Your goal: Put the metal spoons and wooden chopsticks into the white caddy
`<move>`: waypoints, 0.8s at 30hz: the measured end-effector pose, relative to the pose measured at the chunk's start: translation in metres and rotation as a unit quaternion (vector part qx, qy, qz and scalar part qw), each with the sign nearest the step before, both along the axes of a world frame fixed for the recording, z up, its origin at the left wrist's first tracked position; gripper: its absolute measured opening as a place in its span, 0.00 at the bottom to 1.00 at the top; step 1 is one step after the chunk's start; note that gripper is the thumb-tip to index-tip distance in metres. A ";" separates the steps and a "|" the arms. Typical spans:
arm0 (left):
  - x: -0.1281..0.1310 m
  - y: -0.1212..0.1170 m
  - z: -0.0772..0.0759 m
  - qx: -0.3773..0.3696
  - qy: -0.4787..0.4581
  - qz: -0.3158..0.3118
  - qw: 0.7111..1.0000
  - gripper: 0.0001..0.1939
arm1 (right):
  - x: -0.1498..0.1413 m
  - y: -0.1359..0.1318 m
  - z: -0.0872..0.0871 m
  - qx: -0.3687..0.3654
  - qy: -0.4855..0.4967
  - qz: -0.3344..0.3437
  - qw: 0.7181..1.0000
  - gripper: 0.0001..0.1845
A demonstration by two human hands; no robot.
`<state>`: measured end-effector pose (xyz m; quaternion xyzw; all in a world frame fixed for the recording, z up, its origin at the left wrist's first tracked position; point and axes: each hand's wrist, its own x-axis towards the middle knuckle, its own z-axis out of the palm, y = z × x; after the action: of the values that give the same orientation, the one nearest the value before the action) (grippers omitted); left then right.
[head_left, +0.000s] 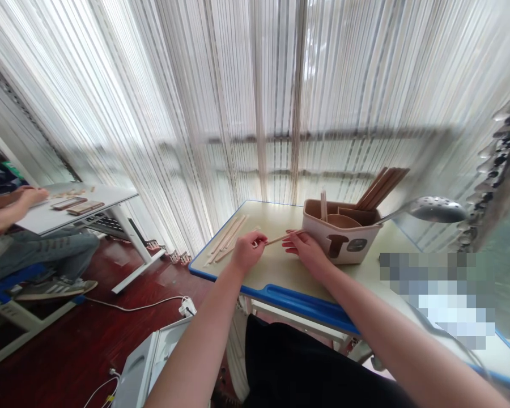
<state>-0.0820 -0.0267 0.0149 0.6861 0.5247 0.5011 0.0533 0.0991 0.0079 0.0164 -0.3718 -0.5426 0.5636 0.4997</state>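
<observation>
Over the desk, a pale wooden chopstick [276,241] is held level between my two hands. My left hand [250,249] is closed around its left end, fingertips pressed together. The other end runs through my right hand [304,247], pinched at the top while the lower fingers stretch toward the left. Several similar pale chopsticks [227,241] lie side by side on the desk, left of my left hand. Just beyond my right hand stands a beige utensil holder [348,241] with brown compartments. Dark brown chopsticks [382,188] lean out of it, and a few pale sticks [323,205] stand upright inside.
A metal slotted skimmer [437,209] juts rightward from the holder. The cream desk [276,212] has a blue edge, and a blurred-out object [446,300] lies at its right. To the left, another person's hands [29,198] rest at a white table [114,195]. String curtains [238,102] hang behind.
</observation>
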 end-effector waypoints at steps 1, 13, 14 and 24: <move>0.000 0.000 0.000 -0.004 -0.014 -0.007 1.000 0.08 | 0.000 -0.001 0.002 0.006 0.011 -0.006 1.000 0.13; -0.021 0.004 0.000 -0.198 -0.417 -0.106 0.881 0.16 | 0.019 -0.011 0.030 0.120 0.119 -0.101 0.980 0.16; -0.021 0.003 0.001 -0.204 -0.436 -0.130 0.867 0.16 | 0.019 -0.011 0.030 0.111 0.132 -0.106 0.979 0.16; -0.023 -0.005 0.009 -0.144 -0.516 -0.169 0.828 0.12 | 0.021 -0.013 0.032 0.111 0.172 -0.110 0.973 0.14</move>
<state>-0.1045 -0.0315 0.0238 0.3902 0.3633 0.6840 0.4980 0.1202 -0.0047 0.0488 -0.2691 -0.4631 0.4973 0.6825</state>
